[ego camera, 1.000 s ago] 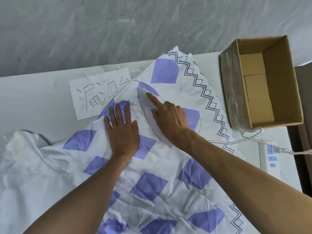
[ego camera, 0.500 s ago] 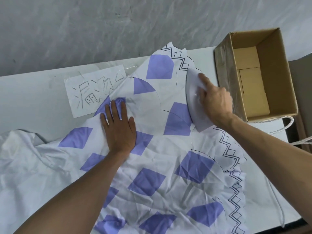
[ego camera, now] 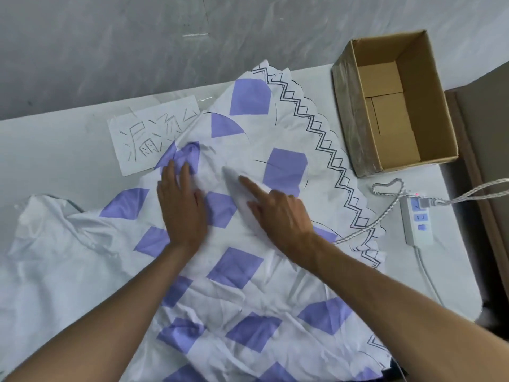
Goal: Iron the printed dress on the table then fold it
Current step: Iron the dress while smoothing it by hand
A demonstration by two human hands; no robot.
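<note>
Grey wall backs a white surface (ego camera: 55, 150) where the printed dress (ego camera: 248, 277) lies spread and creased. Half a second ago the right hand (ego camera: 281, 216) was out at the zigzag hem beside the box; now it is back mid-dress, gripping a white iron (ego camera: 242, 194). So ironing is under way, folding not begun. The left hand (ego camera: 181, 208) stays flat, fingers slightly spread, pinning cloth. Count: one dress, one iron, one cardboard box (ego camera: 394, 106), one power strip (ego camera: 417, 219), one paper sign (ego camera: 151, 133), two hands.

hands (ego camera: 183, 209) (ego camera: 281, 216) on printed dress (ego camera: 237, 274), table (ego camera: 55, 150)
</note>
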